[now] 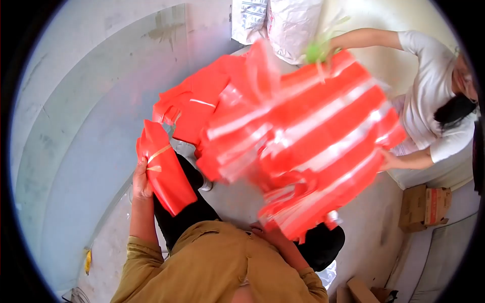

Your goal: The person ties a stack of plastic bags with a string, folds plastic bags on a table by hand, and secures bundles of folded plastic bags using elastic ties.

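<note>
My left hand is closed on the edge of a folded bundle of red plastic bags with a tan band across it, held tilted over my left thigh. My right hand rests low by my lap, near the lower edge of a big bundle of red plastic bags with shiny pale stripes; its fingers are too hidden to read. Another person holds that striped bundle, which is blurred. Behind it lie more folded red plastic bags with a pale band.
White printed sacks stand at the back. A bright green thing is blurred by the other person's upper hand. Cardboard boxes sit at the right wall, with another carton lower down. A yellow object is at lower left.
</note>
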`<action>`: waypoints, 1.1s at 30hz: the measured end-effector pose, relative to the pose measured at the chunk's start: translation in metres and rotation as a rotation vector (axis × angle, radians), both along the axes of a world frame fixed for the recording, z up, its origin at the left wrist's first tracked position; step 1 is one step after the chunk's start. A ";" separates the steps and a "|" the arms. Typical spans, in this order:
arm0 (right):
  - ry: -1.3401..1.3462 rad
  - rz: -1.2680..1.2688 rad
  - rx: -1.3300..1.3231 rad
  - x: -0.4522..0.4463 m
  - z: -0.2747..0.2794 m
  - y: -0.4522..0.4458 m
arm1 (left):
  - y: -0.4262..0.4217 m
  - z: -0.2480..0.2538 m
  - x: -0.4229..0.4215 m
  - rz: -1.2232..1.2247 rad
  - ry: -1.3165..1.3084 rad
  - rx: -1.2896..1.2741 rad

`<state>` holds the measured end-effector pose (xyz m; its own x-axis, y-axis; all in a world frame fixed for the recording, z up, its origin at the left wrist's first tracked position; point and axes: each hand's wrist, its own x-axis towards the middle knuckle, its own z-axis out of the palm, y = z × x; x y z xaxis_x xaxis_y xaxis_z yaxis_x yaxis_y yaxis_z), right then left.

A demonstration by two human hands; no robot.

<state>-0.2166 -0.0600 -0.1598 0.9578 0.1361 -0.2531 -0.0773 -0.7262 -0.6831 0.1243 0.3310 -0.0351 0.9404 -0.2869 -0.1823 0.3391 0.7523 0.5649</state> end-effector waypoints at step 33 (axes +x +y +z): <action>0.295 -0.139 0.560 0.000 0.156 0.007 | -0.084 0.153 -0.004 0.002 -0.338 0.260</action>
